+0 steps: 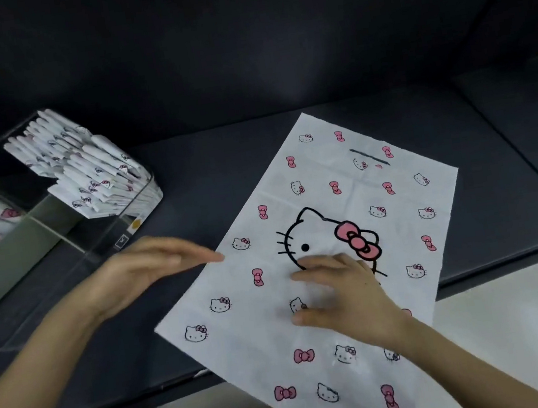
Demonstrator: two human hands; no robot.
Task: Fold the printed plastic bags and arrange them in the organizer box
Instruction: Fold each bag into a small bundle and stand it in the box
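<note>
Folded bags (90, 173) already stand in the clear acrylic organizer box (68, 239), at the dark counter's (220, 165) left end. A white bow-printed plastic bag (340, 207) overhangs the front edge, unfolded. The left hand (142, 273) at its side and the right hand (346, 293) on it are slack-fingered, grasping nothing.

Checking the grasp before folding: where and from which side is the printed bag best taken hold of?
Pinch the printed bag at its near end, coming from the person's side. It lies flat on the dark shelf, but that end overhangs the front edge, so fingers can likely slip under. The right hand rests on its middle.
</note>
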